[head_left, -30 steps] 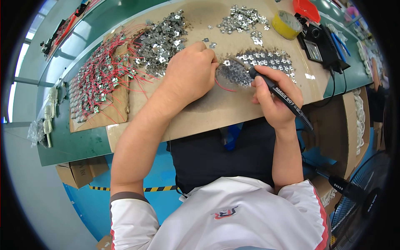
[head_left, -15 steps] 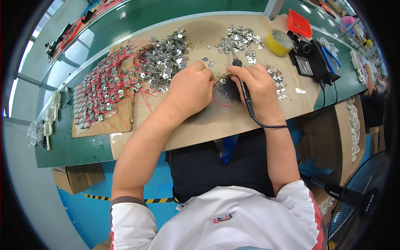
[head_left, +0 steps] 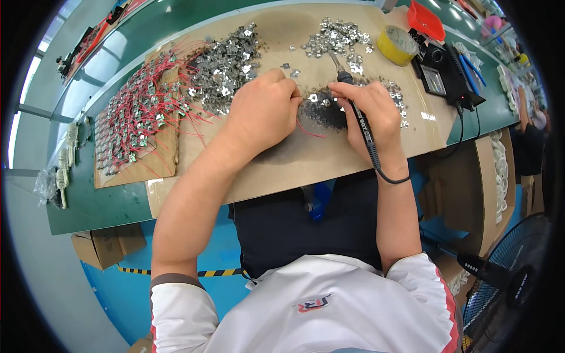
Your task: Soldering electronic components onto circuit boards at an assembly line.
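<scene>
My left hand (head_left: 265, 109) is closed in a pinch above the brown sheet, with a thin red wire (head_left: 310, 130) trailing from under its fingers. Whatever else is between those fingertips is hidden. Just past them lies a small shiny metal piece (head_left: 313, 98), at the edge of a dark scorched patch (head_left: 331, 115). My right hand (head_left: 376, 115) is wrapped round the dark handle of a soldering iron (head_left: 366, 132). The iron's tip points away from me, close to a pile of small metal pieces (head_left: 338, 36). Its cord loops over my right wrist.
At left, small boards with red wires (head_left: 138, 117) cover a cardboard piece, beside a heap of metal parts (head_left: 226, 67). Yellow tape (head_left: 397, 45), a red bin (head_left: 426, 20) and a black soldering station (head_left: 447, 76) stand at the far right. A fan (head_left: 506, 288) is at lower right.
The view has shifted slightly. My right hand has drawn a little right, away from the left hand, tilting the iron's handle. My left hand keeps its pinch, with the red wire still beneath it.
</scene>
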A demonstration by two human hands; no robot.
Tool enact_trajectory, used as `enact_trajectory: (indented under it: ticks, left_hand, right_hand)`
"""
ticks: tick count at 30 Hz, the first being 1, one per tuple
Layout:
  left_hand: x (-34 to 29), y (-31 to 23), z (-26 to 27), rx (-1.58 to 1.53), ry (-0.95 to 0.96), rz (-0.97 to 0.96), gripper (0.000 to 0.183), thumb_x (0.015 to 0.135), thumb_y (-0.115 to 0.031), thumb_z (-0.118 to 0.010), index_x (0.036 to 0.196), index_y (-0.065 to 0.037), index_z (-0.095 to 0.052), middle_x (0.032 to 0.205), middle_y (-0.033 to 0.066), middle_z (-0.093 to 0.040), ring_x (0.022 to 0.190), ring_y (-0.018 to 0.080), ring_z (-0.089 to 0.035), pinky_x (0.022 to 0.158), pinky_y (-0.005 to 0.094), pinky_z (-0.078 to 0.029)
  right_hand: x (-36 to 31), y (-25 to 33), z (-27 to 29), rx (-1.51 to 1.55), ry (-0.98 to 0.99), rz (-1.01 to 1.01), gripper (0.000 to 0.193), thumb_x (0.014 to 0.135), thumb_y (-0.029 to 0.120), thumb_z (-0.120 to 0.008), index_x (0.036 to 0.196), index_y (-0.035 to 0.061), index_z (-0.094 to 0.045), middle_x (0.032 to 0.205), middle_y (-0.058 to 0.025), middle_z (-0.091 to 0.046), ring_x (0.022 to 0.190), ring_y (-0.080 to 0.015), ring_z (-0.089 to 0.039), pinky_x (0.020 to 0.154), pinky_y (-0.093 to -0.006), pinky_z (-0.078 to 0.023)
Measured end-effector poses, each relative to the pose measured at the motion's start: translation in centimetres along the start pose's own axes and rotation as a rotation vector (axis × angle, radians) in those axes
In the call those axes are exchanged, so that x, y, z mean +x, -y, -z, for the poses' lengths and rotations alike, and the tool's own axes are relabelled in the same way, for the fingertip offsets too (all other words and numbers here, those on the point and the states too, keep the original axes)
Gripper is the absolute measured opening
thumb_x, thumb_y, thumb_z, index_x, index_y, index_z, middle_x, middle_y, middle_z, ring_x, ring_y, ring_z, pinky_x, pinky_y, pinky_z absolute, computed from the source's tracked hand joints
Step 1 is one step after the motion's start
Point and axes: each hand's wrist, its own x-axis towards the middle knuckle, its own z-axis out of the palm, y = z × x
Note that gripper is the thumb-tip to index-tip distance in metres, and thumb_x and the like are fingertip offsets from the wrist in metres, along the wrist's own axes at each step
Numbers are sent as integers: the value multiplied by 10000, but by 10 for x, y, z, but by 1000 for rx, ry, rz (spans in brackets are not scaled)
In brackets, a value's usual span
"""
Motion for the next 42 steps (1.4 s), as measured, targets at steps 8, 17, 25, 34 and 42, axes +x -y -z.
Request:
enact_trajectory:
  ticks: [8, 17, 25, 34, 42]
  left_hand:
    - [0, 1, 2, 2, -3, -2, 113, 890, -151, -750, 890, -42, -777, 940, 154, -702, 878, 375, -716, 796, 464, -595]
    - [-2, 1, 0, 5, -11, 1, 104, 894, -143, -762, 907, -40, -764, 923, 153, -691, 863, 376, -702, 774, 461, -574]
    - [1, 7, 8, 22, -6, 57, 109, 896, -159, -742, 891, -53, -765, 941, 161, -699, 878, 377, -712, 786, 473, -589]
    - [3, 3, 25, 116, -178, -56, 207, 866, -135, -776, 1016, -32, -678, 866, 150, -683, 829, 361, -716, 747, 461, -586]
    - [22, -23, 25, -331, -186, -39, 107, 851, -36, -710, 910, 14, -636, 730, 163, -701, 658, 307, -730, 637, 378, -576]
  right_hand:
    - [2, 2, -8, 43, 77, 17, 367, 796, -100, -794, 1127, 55, -766, 902, -67, -757, 785, -245, -653, 718, -346, -538]
    - [1, 2, -8, 15, 63, -19, 372, 796, -89, -801, 1128, 76, -769, 884, -60, -748, 776, -248, -659, 712, -347, -541]
    - [-1, -4, -9, 61, 56, 1, 377, 789, -88, -815, 1129, 70, -771, 913, -78, -754, 772, -258, -655, 715, -352, -539]
    - [-30, 20, 28, 654, -164, -666, 311, 1059, 85, -681, 1341, -42, -646, 931, -102, -769, 636, -66, -604, 551, -243, -539]
    - [-45, 15, 32, 697, -181, -629, 217, 1087, 103, -625, 1234, -47, -677, 804, -89, -714, 571, -104, -641, 534, -247, -553]
